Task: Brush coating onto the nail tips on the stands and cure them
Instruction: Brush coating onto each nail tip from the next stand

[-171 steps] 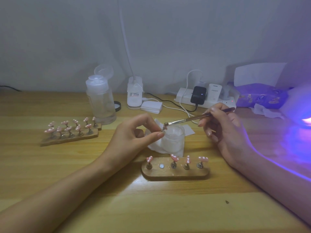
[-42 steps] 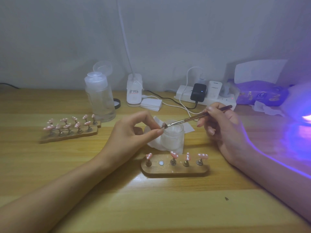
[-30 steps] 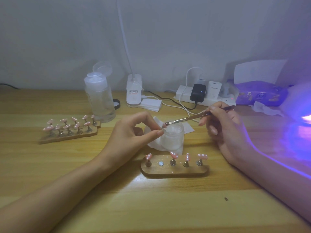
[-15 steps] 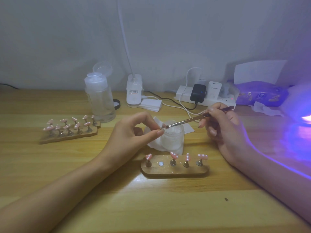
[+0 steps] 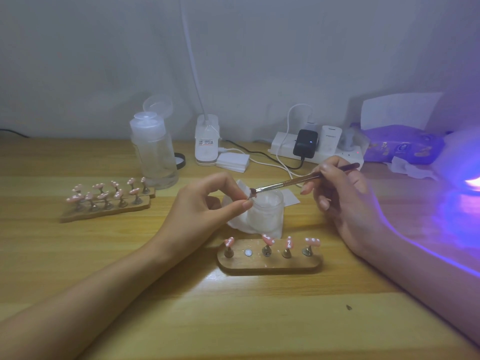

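She has one nail tip (image 5: 251,197) up off the bench, pinched between the thumb and forefinger of her left hand (image 5: 205,209), just above the near rim of a frosted jar (image 5: 266,213). The fingers are curled in tight around it, so little of the tip shows. Her right hand (image 5: 345,198) grips a thin brush (image 5: 298,180) like a pen, fingers closed on the handle, and the bristle end rests right against the pinched tip.

The jar stands open on a crumpled white tissue (image 5: 235,220). Just in front of it lies a wooden stand (image 5: 270,265) with four pink dotted nail tips (image 5: 288,242) upright on metal pegs and one bare round spot (image 5: 248,253), second from the left.

Off to the left on the bench (image 5: 259,320) sit two more stands (image 5: 104,213), side by side, carrying ten pink tips. Behind them stands a clear pump bottle (image 5: 155,159) with its cap flipped open. Further back, along the wall, I can see a white lamp base (image 5: 207,142), a stack of white pads (image 5: 233,161) and a power strip (image 5: 283,148) with plugs in it. At the far right a curing lamp (image 5: 465,162) throws violet light over her right forearm, with a purple packet (image 5: 405,148) beside it.
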A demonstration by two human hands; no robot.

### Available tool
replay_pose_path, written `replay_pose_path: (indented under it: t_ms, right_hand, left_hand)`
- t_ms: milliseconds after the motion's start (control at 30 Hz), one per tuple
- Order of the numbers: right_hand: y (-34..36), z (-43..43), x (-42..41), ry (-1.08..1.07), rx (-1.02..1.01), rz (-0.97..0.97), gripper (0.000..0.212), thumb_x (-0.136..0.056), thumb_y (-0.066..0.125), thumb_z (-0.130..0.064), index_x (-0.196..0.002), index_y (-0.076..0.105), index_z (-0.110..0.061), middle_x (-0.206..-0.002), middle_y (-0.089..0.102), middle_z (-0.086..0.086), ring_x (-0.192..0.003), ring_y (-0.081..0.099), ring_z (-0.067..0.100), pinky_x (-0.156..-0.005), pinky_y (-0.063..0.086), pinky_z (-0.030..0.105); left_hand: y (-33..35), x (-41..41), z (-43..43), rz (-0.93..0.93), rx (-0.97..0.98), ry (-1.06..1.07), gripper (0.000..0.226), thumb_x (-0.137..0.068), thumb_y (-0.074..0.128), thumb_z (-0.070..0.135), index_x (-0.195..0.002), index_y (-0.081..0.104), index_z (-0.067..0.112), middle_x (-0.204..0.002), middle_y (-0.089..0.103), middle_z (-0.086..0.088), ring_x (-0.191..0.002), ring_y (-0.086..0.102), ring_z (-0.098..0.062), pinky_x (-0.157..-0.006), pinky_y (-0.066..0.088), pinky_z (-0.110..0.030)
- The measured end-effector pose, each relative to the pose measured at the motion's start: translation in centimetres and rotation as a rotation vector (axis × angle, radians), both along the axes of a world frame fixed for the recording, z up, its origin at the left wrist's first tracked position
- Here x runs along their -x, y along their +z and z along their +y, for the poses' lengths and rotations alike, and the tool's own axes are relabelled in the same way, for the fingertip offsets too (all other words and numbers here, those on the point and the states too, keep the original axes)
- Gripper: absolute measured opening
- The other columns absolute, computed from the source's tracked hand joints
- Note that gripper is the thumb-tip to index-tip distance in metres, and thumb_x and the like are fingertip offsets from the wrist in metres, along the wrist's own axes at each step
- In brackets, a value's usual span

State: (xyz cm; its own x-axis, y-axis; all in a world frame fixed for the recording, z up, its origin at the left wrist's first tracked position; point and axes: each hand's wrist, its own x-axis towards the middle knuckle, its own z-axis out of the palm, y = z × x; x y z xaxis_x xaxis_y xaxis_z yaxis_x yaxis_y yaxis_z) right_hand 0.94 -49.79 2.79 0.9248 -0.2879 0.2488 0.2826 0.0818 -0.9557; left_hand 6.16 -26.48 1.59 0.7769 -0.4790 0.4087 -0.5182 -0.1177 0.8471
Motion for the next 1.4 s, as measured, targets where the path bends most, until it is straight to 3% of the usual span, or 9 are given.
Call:
replay_pose_path:
  t_ms: [267, 367, 500, 767, 1000, 1400]
  right_hand:
    - [-0.03, -0.12, -0.08, 0.006, -0.012, 0.011, 0.029, -0.102, 0.046, -0.018, -0.074, 0.053, -0.023, -0.066, 0.069, 0.006, -0.042, 0.039, 0.008, -0.044, 0.02, 0.024]
    - [-0.13, -0.17, -0.26, -0.007, -0.055, 0.038, 0.029, -0.101, 0.045, -0.014, -0.074, 0.052, -0.02, -0.061, 0.066, 0.007, -0.039, 0.035, 0.008, -0.04, 0.021, 0.017]
    - [-0.1, -0.25, -0.2, 0.002, -0.056, 0.007, 0.031, -0.102, 0.046, -0.017, -0.072, 0.053, -0.025, -0.064, 0.067, 0.005, -0.042, 0.037, 0.008, -0.043, 0.021, 0.021]
    - [-0.12, -0.36, -0.3, -0.014, -0.092, 0.001, 0.03, -0.101, 0.045, -0.015, -0.073, 0.051, -0.022, -0.06, 0.064, 0.004, -0.04, 0.034, 0.008, -0.04, 0.024, 0.017]
    - [-0.11, -0.3, -0.3, -0.014, -0.116, 0.036, 0.029, -0.1, 0.045, -0.013, -0.072, 0.05, -0.02, -0.059, 0.063, 0.007, -0.039, 0.032, 0.008, -0.038, 0.022, 0.017]
    - [0.09, -0.11, -0.15, 0.019, -0.071, 0.019, 0.036, -0.101, 0.046, -0.018, -0.068, 0.056, -0.027, -0.063, 0.066, 0.005, -0.042, 0.037, 0.008, -0.041, 0.023, 0.017]
  left_hand:
    - [0.06, 0.0, -0.06, 0.01, 0.009, -0.009, 0.016, -0.08, 0.075, 0.033, -0.076, 0.067, 0.021, -0.08, 0.069, 0.006, -0.049, 0.042, -0.007, -0.049, 0.037, -0.018]
    - [0.08, -0.01, -0.17, 0.011, 0.004, -0.005, 0.013, -0.084, 0.076, 0.023, -0.077, 0.067, 0.018, -0.08, 0.07, 0.005, -0.055, 0.054, -0.004, -0.053, 0.045, -0.022]
    - [0.16, 0.16, -0.24, 0.006, 0.012, -0.016, 0.013, -0.085, 0.076, 0.014, -0.077, 0.067, 0.011, -0.077, 0.07, 0.009, -0.053, 0.056, 0.005, -0.051, 0.04, -0.007]
    - [0.34, 0.33, -0.26, 0.015, 0.019, -0.01, 0.014, -0.084, 0.076, 0.018, -0.076, 0.066, 0.014, -0.074, 0.068, 0.011, -0.049, 0.052, 0.004, -0.048, 0.037, -0.007]
    - [0.34, 0.21, -0.17, 0.029, 0.005, -0.003, 0.015, -0.081, 0.075, 0.028, -0.077, 0.067, 0.016, -0.081, 0.072, 0.007, -0.052, 0.052, -0.002, -0.051, 0.042, -0.015]
    - [0.28, 0.19, -0.23, 0.029, 0.014, -0.003, 0.017, -0.078, 0.075, 0.033, -0.075, 0.067, 0.019, -0.078, 0.07, 0.004, -0.049, 0.048, -0.001, -0.049, 0.037, -0.01]
